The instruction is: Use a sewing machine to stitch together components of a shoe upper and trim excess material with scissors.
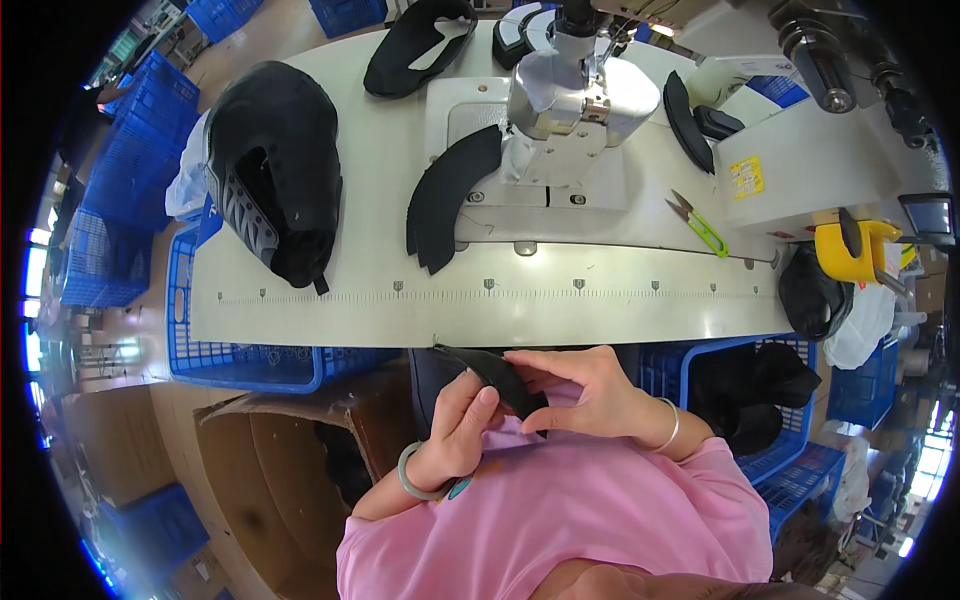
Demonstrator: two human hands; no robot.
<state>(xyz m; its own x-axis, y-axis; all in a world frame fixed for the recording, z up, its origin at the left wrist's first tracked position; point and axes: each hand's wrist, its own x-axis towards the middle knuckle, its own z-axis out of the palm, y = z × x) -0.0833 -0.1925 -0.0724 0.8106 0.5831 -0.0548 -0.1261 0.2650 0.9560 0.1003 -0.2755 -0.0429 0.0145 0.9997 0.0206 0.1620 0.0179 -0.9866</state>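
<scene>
Head view — left hand [460,428] and right hand [592,394] grip a dark strip [497,377]
Beyond them, the bench [540,322] carries overlapping black pieces [452,195] — scissors [701,226] lie right of these.

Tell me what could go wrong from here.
The green-handled snips lie with their blades apart on the table, so a hand reaching across might get nicked. The curved black piece, held by the left hand and right hand at the table's near edge, could drop off the front if it slipped.
</scene>
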